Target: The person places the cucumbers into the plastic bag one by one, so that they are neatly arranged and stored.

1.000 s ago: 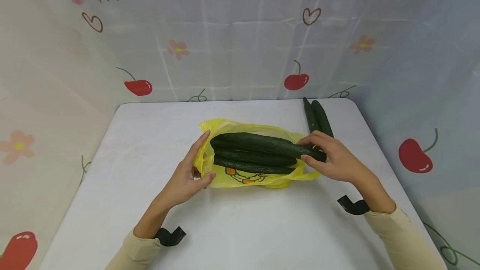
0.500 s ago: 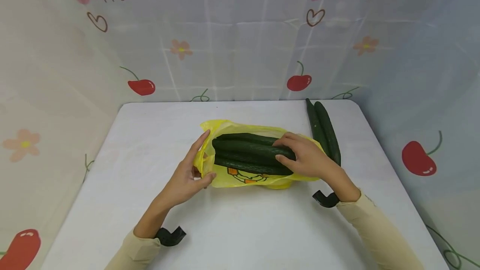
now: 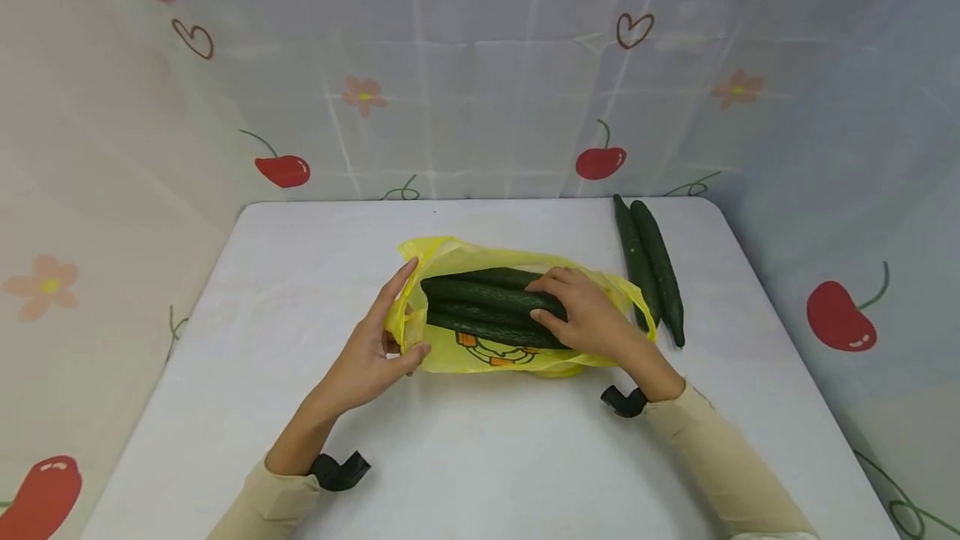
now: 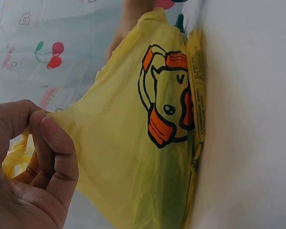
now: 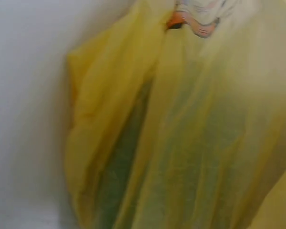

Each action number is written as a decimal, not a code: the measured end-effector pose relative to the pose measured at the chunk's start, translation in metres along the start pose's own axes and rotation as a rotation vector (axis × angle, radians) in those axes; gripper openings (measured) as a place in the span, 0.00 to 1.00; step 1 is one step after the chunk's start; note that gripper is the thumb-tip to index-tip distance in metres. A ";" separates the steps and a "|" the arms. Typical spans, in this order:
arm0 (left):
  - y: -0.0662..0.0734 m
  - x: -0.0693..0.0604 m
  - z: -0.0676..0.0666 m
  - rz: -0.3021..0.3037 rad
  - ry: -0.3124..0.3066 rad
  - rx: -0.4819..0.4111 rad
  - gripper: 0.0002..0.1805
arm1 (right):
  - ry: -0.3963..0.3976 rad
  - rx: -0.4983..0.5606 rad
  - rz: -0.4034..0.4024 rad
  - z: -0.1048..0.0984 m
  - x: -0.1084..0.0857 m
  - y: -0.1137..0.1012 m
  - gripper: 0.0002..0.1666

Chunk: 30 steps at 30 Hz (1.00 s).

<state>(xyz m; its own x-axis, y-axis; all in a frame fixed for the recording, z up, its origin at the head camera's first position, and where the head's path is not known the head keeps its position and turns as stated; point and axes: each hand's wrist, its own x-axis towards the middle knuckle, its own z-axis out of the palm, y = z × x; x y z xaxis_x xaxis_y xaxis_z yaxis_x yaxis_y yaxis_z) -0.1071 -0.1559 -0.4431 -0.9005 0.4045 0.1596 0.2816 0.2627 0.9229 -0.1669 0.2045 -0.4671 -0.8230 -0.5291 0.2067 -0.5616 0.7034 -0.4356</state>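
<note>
A yellow plastic bag (image 3: 450, 359) with a cartoon print lies mid-table, its mouth spread. Several dark green cucumbers (image 3: 476, 297) lie side by side within it, pointing left-right. My left hand (image 3: 367, 365) pinches the bag's left edge; in the left wrist view, its curled fingers (image 4: 57, 136) stretch the yellow film. Reaching over the right part of the bag, my right hand (image 3: 588, 319) grips the right end of a cucumber, covering that end. The right wrist view is blurred and filled by the bag (image 5: 195, 124), with green showing through; the hand is not visible there.
Two loose cucumbers (image 3: 662, 273) lie together on the white table (image 3: 480, 457), right of the bag and toward the back. A patterned curtain (image 3: 480, 107) stands behind the table and along both sides. Black bands (image 3: 340, 472) are on both wrists.
My right hand has moved left with a cucumber, bringing it in among the others in the bag. Its end no longer sticks out past the bag's right side. The left hand stays in place.
</note>
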 end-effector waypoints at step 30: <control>-0.001 0.000 0.000 0.020 -0.003 0.010 0.58 | 0.251 -0.080 0.050 -0.019 -0.009 -0.001 0.12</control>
<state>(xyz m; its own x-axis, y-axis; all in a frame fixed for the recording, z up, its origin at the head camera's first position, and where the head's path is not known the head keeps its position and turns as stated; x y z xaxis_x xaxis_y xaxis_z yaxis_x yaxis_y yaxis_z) -0.1072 -0.1567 -0.4440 -0.8936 0.4126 0.1768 0.3029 0.2635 0.9159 -0.1606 0.2182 -0.4516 -0.8398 -0.3652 0.4018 -0.5162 0.7663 -0.3825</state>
